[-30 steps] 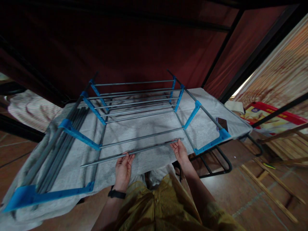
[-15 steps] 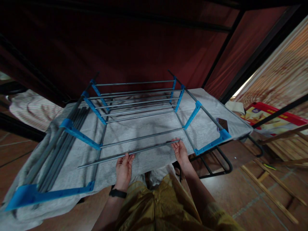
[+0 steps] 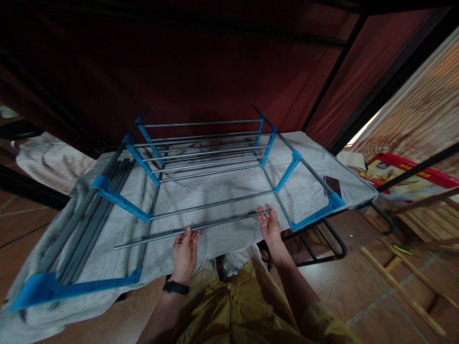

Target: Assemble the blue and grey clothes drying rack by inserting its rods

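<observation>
One grey rod point(image 3: 225, 221) spans both grips: the left hand point(image 3: 184, 253) pinches it near its middle, the right hand point(image 3: 269, 231) near its right end, over grey cloth point(image 3: 218, 246), beside the blue-bracketed rack's nearest crossbar point(image 3: 211, 205).

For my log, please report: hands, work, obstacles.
Left hand, right hand: both gripping thin grey metal rod. Possible obstacle: grey metal side tube, crossed by rod in view.
</observation>
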A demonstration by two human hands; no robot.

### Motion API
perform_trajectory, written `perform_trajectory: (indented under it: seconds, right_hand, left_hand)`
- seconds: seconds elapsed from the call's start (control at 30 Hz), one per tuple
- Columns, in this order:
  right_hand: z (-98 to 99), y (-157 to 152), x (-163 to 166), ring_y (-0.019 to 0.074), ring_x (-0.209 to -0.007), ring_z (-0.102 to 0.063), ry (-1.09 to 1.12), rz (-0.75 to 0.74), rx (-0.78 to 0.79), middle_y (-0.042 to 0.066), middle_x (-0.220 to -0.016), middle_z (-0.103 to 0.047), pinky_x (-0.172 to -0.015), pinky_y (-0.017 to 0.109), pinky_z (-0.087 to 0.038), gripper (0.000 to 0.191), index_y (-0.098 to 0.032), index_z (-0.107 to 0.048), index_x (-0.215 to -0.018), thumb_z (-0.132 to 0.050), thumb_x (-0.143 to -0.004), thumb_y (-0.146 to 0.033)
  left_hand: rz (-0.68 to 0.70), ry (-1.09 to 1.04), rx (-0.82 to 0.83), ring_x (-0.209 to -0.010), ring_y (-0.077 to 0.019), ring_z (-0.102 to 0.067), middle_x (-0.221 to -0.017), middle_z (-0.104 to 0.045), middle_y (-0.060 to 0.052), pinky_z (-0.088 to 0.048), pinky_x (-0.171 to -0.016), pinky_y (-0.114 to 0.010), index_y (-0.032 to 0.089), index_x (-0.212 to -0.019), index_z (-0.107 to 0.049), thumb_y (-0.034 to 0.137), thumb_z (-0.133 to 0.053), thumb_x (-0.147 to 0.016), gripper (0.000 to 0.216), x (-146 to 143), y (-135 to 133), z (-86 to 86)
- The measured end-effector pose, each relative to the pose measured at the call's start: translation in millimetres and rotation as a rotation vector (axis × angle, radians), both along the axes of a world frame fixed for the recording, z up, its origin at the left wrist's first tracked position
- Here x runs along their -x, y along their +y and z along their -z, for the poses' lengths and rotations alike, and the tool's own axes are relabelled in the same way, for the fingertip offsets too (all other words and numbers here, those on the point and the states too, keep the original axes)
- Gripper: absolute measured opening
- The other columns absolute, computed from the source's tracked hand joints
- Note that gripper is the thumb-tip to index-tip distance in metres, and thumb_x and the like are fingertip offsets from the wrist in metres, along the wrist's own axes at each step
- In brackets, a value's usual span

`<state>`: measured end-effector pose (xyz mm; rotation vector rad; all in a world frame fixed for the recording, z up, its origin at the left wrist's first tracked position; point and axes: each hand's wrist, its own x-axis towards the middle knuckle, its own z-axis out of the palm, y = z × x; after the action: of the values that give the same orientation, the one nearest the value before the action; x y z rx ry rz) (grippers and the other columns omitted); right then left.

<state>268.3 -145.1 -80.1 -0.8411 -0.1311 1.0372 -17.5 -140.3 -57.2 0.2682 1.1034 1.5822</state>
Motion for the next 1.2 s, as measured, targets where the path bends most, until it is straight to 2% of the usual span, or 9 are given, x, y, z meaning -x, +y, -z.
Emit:
perform_trajectory:
  seconds: [0.33,0.6,0.8,0.93,1.03,1.2]
  right_hand:
    - [3.8,1.1,-4.0,0.017,-0.087,-0.071,0.037,-0.007,0.002,0.0,-0.086,-0.073,-0.095,0.039,-0.055,0.018,-0.026,-0.063,-0.095,-0.063,-0.088,-0.043]
    - [5.1,-0.3,-3.3,0.0157,-0.089,-0.071,0.01,-0.054,-0.013,0.001,-0.09,-0.072,-0.095,0.033,-0.054,0.018,-0.025,-0.063,-0.09,-0.062,-0.09,-0.043]
    - [3.0,-2.7,-2.8,0.0172,-0.091,-0.071,-0.012,-0.104,-0.023,0.001,-0.092,-0.074,-0.092,0.036,-0.055,0.021,-0.024,-0.065,-0.093,-0.07,-0.086,-0.043]
    - [0.3,-2.9,-2.7,0.0178,-0.091,-0.071,-0.018,-0.136,-0.015,0.002,-0.092,-0.074,-0.092,0.036,-0.056,0.016,-0.024,-0.066,-0.092,-0.072,-0.085,-0.037]
    - [-1.5,-2.8,-2.3,0.0185,-0.09,-0.072,-0.025,-0.163,-0.003,0.002,-0.092,-0.075,-0.09,0.037,-0.057,0.015,-0.024,-0.066,-0.089,-0.075,-0.082,-0.034]
    - [-1.0,-3.3,-1.3,0.0176,-0.086,-0.072,-0.045,-0.178,0.001,0.0,-0.09,-0.075,-0.088,0.036,-0.059,0.019,-0.024,-0.065,-0.087,-0.081,-0.077,-0.028]
  left_hand:
    - [-0.001,-0.01,0.004,-0.07,-0.0129,-0.068,-0.069,-0.066,0.003,-0.055,-0.084,-0.032,0.019,-0.065,-0.051,0.026,-0.088,-0.065,0.038,2.0,1.1,5.1]
    - [0.003,0.005,0.029,-0.07,-0.0135,-0.068,-0.07,-0.067,0.002,-0.055,-0.084,-0.031,0.019,-0.064,-0.053,0.024,-0.087,-0.067,0.034,0.9,1.9,3.7]
    - [0.054,-0.009,0.002,-0.069,-0.013,-0.069,-0.076,-0.07,0.002,-0.055,-0.08,-0.03,0.017,-0.072,-0.061,0.027,-0.09,-0.062,0.032,3.6,1.4,6.1]
    - [0.073,0.005,0.021,-0.069,-0.014,-0.069,-0.074,-0.07,0.001,-0.056,-0.08,-0.031,0.017,-0.066,-0.059,0.029,-0.09,-0.062,0.034,3.9,1.2,5.4]
    - [0.116,0.032,0.031,-0.07,-0.0153,-0.07,-0.071,-0.07,-0.001,-0.056,-0.078,-0.031,0.016,-0.069,-0.062,0.031,-0.089,-0.065,0.031,4.5,1.4,5.5]
    - [0.196,0.06,0.01,-0.073,-0.016,-0.071,-0.072,-0.071,-0.003,-0.056,-0.079,-0.03,0.015,-0.073,-0.068,0.032,-0.092,-0.06,0.032,7.6,0.7,7.6]
